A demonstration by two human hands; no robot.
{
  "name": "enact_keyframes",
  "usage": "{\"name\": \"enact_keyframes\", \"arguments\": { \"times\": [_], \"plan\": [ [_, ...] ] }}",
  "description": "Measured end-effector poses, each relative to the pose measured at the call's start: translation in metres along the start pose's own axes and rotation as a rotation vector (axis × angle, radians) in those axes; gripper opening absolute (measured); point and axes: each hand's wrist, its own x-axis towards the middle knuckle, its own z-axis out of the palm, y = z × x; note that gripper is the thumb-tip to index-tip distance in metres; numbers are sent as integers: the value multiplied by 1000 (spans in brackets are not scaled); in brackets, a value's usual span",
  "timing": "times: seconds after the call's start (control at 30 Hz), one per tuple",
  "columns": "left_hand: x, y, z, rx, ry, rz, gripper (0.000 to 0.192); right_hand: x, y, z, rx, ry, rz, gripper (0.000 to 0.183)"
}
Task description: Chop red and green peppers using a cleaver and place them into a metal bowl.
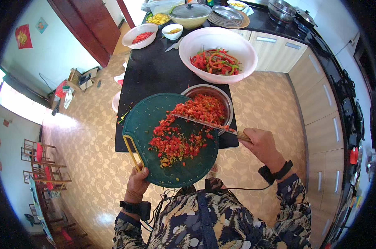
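Note:
My left hand point(137, 180) grips the yellow handle side of a round green cutting board point(175, 174), which reaches over the rim of a metal bowl point(229, 109). Chopped red and green peppers point(178, 144) lie on the board, and more fill the bowl point(211, 105). My right hand point(262, 144) is closed on the wooden handle of a kitchen knife point(206, 124); its blade lies across the chopped peppers where board and bowl meet. Beyond the bowl, a large white basin point(188, 59) holds whole red and green chili peppers point(217, 61).
A black countertop point(147, 71) carries a pink-white basket point(149, 43) of red peppers, a small white bowl point(172, 35), another knife point(172, 46) and a lidded pot point(189, 21). Light wooden cabinets point(318, 90) stand along the right. Pepper stems point(123, 116) lie at the counter's left edge.

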Motion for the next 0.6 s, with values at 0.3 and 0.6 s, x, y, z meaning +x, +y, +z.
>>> {"name": "enact_keyframes", "arguments": {
  "times": [0.3,0.6],
  "plan": [
    [0,-1,2,-23,30,37,48,-19,6,-7,15,54,8,24],
    [-1,1,7,23,17,33,50,-52,-14,-7,-5,-43,-207,31]
  ]
}}
